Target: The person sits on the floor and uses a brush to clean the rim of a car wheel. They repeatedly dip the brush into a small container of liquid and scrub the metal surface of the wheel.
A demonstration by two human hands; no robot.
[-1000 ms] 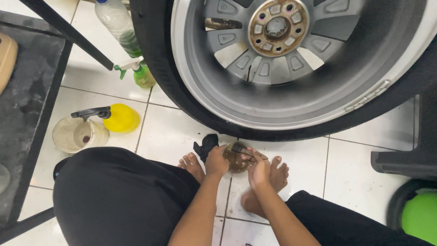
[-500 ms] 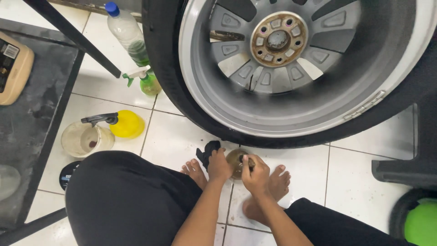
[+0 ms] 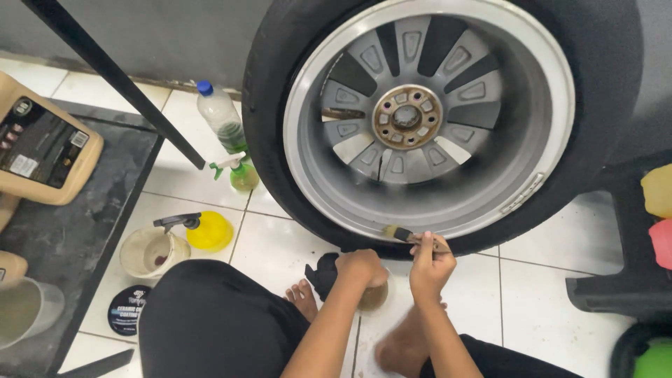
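Fingers (image 3: 428,246) of the right hand (image 3: 430,269) pinch the handle of a small brush (image 3: 404,234), whose pale bristles touch the lower rim of the grey alloy wheel (image 3: 427,119), just inside the black tyre (image 3: 269,140). The left hand (image 3: 360,267) is curled shut over a small round container (image 3: 373,297) on the white tiled floor (image 3: 546,301), beside a dark cloth (image 3: 323,274) and the person's bare feet. Off to the left stand a clear bottle with a blue cap (image 3: 220,115), a green spray bottle (image 3: 241,173), a yellow spray bottle (image 3: 206,229) and a pale tub (image 3: 148,253).
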